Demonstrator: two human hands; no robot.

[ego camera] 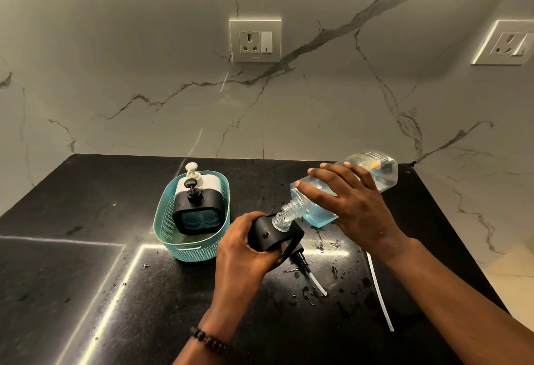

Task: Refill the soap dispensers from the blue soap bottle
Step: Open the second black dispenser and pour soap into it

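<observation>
Tilting steeply so that soap can run out, the blue soap bottle (341, 188) is gripped by the right hand (351, 200) with its neck at the opening of the black dispenser (270, 233), which is clasped and angled by the left hand (245, 246) above the bench (86, 249).

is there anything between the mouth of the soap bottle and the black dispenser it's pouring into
Nothing visible. The right hand tips the soap bottle so its clear threaded neck meets the top of the black dispenser, which the left hand grips. The dispenser's pump lies off on the counter beside it.
</observation>
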